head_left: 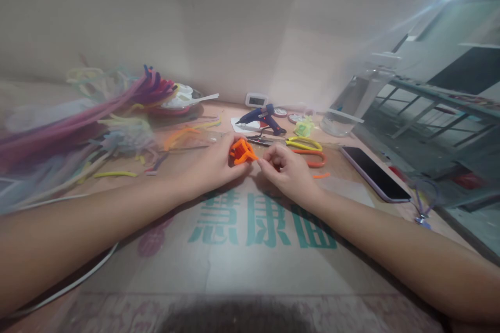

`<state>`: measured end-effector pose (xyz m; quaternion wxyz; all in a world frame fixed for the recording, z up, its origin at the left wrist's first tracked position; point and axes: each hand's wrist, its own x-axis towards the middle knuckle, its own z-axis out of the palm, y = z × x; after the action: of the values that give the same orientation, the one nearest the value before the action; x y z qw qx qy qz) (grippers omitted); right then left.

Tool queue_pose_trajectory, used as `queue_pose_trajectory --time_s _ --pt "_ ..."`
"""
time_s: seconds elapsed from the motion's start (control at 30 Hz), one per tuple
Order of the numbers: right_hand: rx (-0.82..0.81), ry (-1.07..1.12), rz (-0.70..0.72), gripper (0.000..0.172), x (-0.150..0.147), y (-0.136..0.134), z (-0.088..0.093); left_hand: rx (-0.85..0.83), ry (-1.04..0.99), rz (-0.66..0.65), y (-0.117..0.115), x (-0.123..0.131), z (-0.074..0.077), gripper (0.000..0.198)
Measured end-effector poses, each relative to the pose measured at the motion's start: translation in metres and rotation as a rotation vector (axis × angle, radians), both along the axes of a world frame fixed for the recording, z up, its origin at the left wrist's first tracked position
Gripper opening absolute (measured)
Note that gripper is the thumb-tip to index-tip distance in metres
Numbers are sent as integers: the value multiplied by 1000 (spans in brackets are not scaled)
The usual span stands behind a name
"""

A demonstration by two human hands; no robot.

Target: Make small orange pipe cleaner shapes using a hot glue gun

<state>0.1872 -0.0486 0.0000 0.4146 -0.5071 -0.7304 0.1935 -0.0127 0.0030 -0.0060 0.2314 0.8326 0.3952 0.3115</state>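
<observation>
My left hand (213,166) is closed around a small orange pipe-cleaner shape (241,151), held just above the cardboard sheet (242,250). My right hand (283,169) sits close beside it, fingers pinched together on the loose orange end that sticks out of the shape. Both forearms reach in from the bottom corners of the view and rest on the cardboard.
A heap of coloured pipe cleaners (78,119) fills the left side. A blue glue gun (261,116), scissors with yellow handles (300,143), a curved orange pipe cleaner (314,158) and a phone (375,173) lie behind and right. A white cable (78,281) runs along the left.
</observation>
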Motion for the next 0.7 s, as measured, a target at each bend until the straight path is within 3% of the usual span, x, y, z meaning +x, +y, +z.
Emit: queue_pose_trajectory --time_s 0.23,0.53,0.7 --pt "-26 26 -1 15 -1 -1 1 -2 -51 -73 -3 -2 2 56" --pt "-39 47 -26 16 1 0 -1 -99 -124 -175 1 -3 5 35" --pt "-13 61 -1 17 0 1 -1 -105 -89 -163 3 -4 4 41"
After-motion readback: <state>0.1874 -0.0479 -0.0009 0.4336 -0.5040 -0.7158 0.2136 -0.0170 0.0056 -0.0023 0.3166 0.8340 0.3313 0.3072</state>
